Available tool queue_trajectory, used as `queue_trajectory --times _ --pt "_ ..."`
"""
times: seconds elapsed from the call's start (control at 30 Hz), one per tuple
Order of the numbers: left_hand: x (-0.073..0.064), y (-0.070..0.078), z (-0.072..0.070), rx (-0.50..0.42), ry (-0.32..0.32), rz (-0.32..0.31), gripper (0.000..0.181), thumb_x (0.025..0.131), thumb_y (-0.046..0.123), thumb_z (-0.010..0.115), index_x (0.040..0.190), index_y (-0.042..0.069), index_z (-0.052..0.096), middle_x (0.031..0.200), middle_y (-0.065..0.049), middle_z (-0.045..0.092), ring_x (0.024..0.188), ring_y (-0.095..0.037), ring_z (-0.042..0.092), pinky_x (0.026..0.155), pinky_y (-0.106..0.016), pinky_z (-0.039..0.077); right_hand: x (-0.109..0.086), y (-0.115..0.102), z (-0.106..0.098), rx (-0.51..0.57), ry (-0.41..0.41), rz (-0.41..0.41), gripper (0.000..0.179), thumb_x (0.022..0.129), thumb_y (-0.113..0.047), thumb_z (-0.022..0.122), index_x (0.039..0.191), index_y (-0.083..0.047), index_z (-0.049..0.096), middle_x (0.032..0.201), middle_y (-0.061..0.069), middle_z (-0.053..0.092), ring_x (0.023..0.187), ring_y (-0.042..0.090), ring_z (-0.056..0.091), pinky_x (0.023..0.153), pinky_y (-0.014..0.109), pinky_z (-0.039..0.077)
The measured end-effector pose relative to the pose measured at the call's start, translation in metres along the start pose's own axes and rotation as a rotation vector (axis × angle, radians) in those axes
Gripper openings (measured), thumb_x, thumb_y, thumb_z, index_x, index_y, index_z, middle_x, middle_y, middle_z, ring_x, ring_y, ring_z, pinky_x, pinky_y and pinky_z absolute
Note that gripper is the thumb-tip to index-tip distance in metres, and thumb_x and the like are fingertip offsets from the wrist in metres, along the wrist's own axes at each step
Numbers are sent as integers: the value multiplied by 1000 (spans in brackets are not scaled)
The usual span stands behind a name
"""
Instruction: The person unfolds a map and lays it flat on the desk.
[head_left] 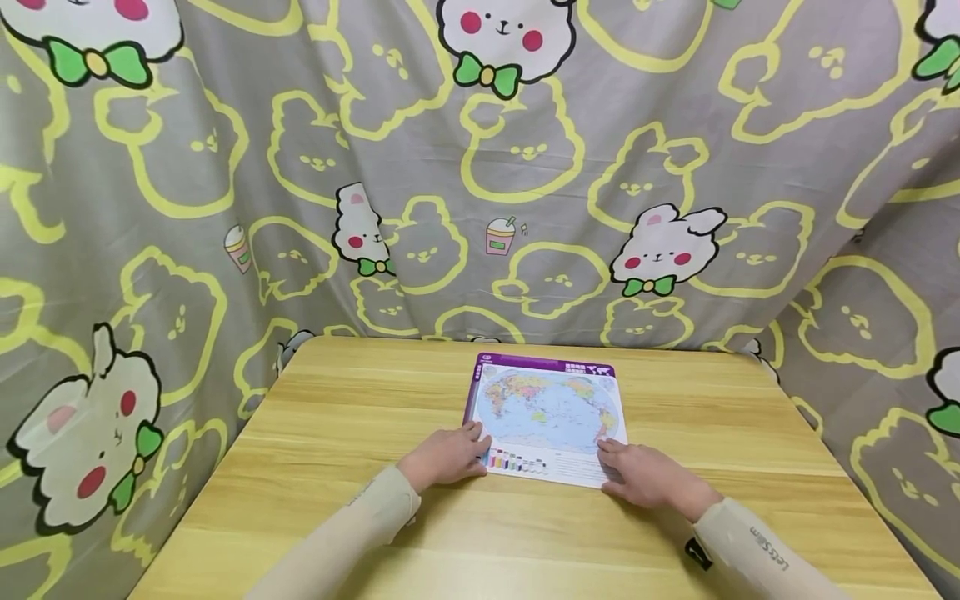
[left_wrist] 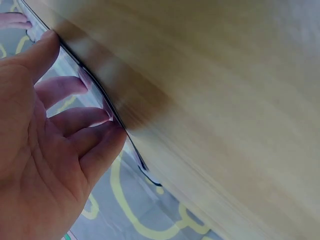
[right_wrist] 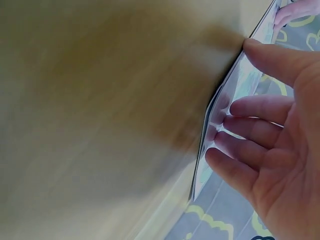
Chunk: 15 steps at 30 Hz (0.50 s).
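Observation:
A flat world map (head_left: 547, 408) with a purple border along its top and left sides lies on the wooden table. At its lower left corner is my left hand (head_left: 450, 454), fingertips on the map's left edge and thumb at the near edge. My right hand (head_left: 641, 473) touches the lower right corner in the same way. In the left wrist view the fingers of the left hand (left_wrist: 55, 135) are loosely extended along the thin edge of the map (left_wrist: 102, 95). From the right wrist, the right hand's fingers (right_wrist: 245, 132) reach over the glossy map surface, slightly bent.
The light wooden table (head_left: 337, 400) extends around the map. Behind it and at both sides hangs a grey curtain (head_left: 420, 150) with yellow outlines and cartoon rabbits. A small black strap (head_left: 698, 553) shows under the right sleeve (head_left: 765, 550).

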<state>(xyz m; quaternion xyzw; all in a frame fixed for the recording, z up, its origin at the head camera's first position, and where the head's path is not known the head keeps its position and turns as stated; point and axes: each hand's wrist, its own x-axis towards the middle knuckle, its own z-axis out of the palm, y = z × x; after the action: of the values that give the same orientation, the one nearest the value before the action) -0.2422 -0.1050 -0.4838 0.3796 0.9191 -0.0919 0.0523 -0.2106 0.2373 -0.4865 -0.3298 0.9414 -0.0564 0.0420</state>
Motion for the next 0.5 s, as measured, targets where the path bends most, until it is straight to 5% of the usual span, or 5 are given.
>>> queue_trajectory --times 0.23,0.5 --pt "0 6 1 91 28 50 54 96 49 46 135 12 52 139 -11 48 129 -22 44 90 -33 50 -1 8 0 -19 6 -13 51 88 -25 67 124 10 55 129 27 53 113 41 55 92 50 45" --pt "0 12 1 75 27 57 56 96 50 45 135 10 52 141 -8 47 130 -19 42 94 -30 46 0 16 -1 -31 25 -47 45 89 -22 65 121 10 57 126 28 54 114 42 54 92 51 45"
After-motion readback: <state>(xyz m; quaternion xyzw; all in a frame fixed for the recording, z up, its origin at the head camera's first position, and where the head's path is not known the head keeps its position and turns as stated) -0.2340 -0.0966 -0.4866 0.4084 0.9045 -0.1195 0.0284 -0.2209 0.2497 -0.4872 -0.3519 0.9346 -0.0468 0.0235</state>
